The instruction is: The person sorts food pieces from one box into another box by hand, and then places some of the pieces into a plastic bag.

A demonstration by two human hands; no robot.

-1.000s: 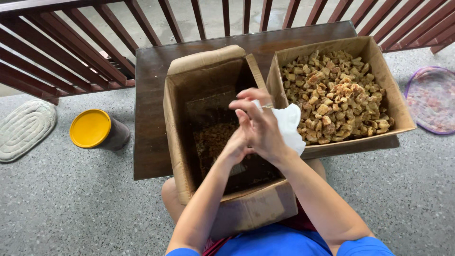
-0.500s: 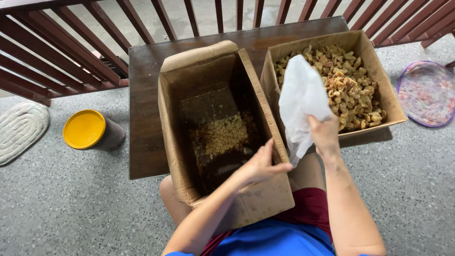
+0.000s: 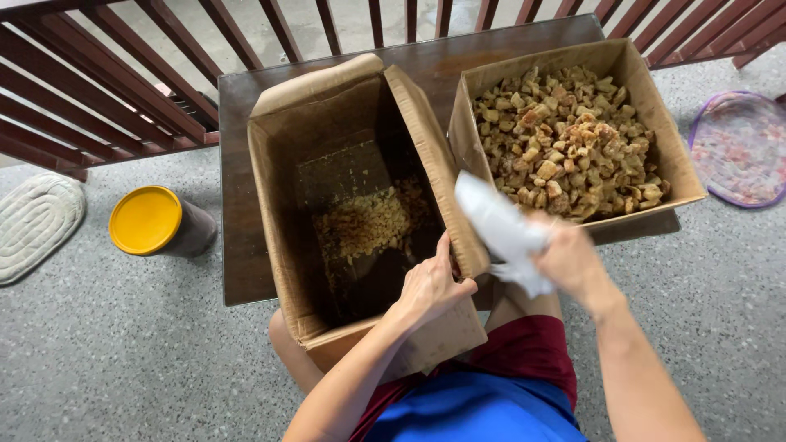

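1. The left hand (image 3: 430, 286) rests on the near right wall of the left cardboard box (image 3: 282, 213), fingers pointing into the box and thumb hooked over the rim; it holds the cardboard edge and nothing else
2. The right hand (image 3: 573, 260) is closed around the lower end of a white plastic bag (image 3: 499, 229); both are motion-blurred, so the exact finger placement cannot be told
3. The white plastic bag hangs in the air between the two boxes, in front of the near left corner of the right cardboard box (image 3: 655, 131)
4. The left cardboard box is tall and mostly empty, with a shallow patch of pale crumbly pieces (image 3: 372, 225) on its bottom
5. The right cardboard box is filled almost to the rim with light brown chunks (image 3: 565, 139)
6. Both boxes stand on a dark wooden table (image 3: 237, 164), which sits against a dark red railing (image 3: 98, 90)
7. On the grey floor left of the table stand a dark container with a yellow lid (image 3: 146, 219) and a pale mat (image 3: 37, 225); a round patterned tray (image 3: 741, 147) lies on the right
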